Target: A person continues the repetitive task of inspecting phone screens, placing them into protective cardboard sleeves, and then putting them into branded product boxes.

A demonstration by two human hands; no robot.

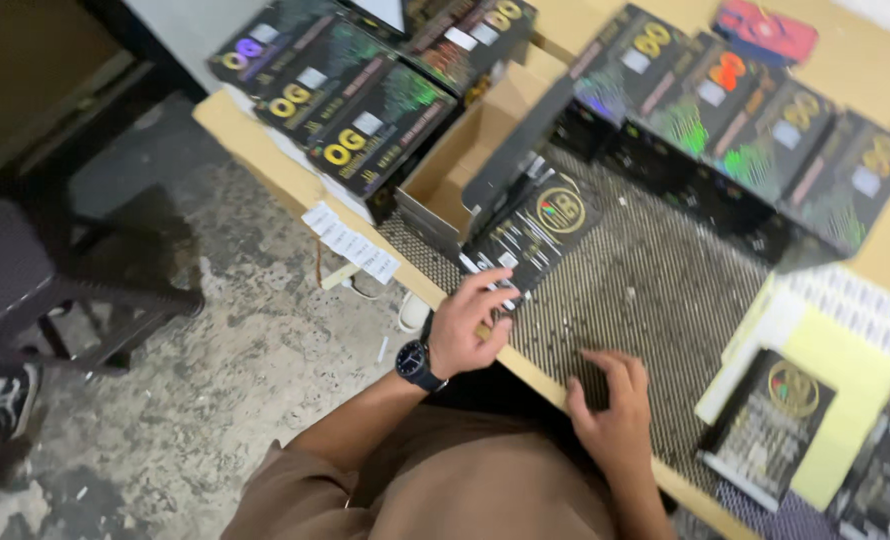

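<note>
My left hand [470,325], with a dark watch on its wrist, grips the near end of a small stack of flat black packets [535,230] with a round gold emblem. The packets lie on a dark patterned mat [655,290] close to the table's edge. My right hand [613,410] rests palm down on the mat at the near edge, fingers loosely apart, holding nothing. Just beyond the packets stands an open cardboard box [445,165].
Black display boxes with coloured markings are stacked at the back left [345,95] and back right [755,125]. A yellow sheet [845,375], a white sticker sheet [860,300] and another black packet [765,425] lie to the right. A strip of white labels [350,240] overhangs the wooden table edge. A dark chair [35,270] stands on the concrete floor.
</note>
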